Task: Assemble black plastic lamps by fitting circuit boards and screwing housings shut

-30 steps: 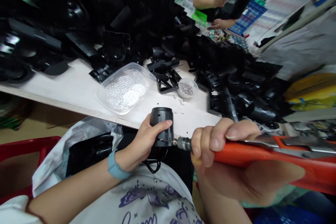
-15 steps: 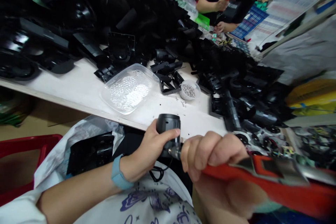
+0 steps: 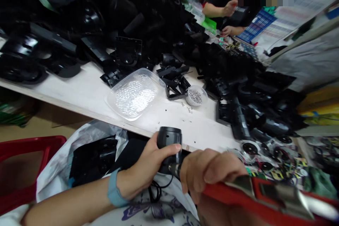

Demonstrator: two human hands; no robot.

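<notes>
My left hand (image 3: 148, 164) is wrapped round a black cylindrical plastic housing (image 3: 169, 137), thumb across its front, just off the table's near edge. A black cable (image 3: 156, 192) hangs below the housing. In my right hand (image 3: 212, 167) is a red power screwdriver (image 3: 233, 194), held nearly level with its body running off to the lower right. Its metal tip (image 3: 173, 168) meets the lower side of the housing; whether a screw sits there is too small to tell. My right fingers are closed around the front of the tool.
On the white table (image 3: 169, 123) stand a clear tray (image 3: 109, 99) of small shiny clear pieces and a small tub (image 3: 203, 95) of screws. Black plastic parts (image 3: 148, 24) are heaped behind. A red stool (image 3: 50, 155) is at left. A co-worker's hands (image 3: 228, 30) work across the table.
The view has shifted a little, so the table contents sit slightly lower and further right. Both hands, with housing and screwdriver, appear lower; the tip stays at the housing.
</notes>
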